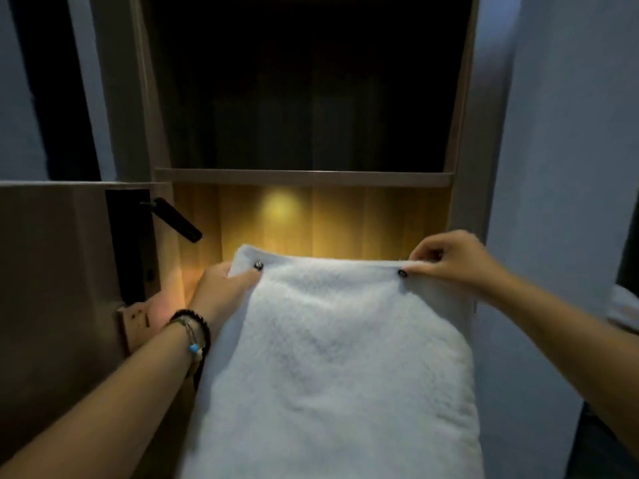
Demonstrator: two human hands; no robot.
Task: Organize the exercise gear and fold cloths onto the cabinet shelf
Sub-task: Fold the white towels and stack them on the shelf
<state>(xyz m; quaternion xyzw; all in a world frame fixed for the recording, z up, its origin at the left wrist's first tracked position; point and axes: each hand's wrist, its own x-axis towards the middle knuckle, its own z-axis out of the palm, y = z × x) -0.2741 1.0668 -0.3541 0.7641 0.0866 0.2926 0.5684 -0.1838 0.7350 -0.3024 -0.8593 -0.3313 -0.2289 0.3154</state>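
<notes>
A fluffy white cloth (pixel 339 357) stretches from the bottom of the view up into the lit lower compartment of the wooden cabinet (pixel 460 209). My left hand (pixel 221 288) grips the cloth's far left corner, thumb on top. My right hand (pixel 453 261) pinches its far right corner between thumb and fingers. The cloth's far edge is level with the mouth of the compartment, under the shelf board (pixel 304 177). The compartment's floor is hidden by the cloth.
Above the shelf board the cabinet is dark and I cannot see into it. An open cabinet door (pixel 58 271) with a black hinge arm (pixel 176 219) stands at the left. A pale wall (pixel 560 167) flanks the right side.
</notes>
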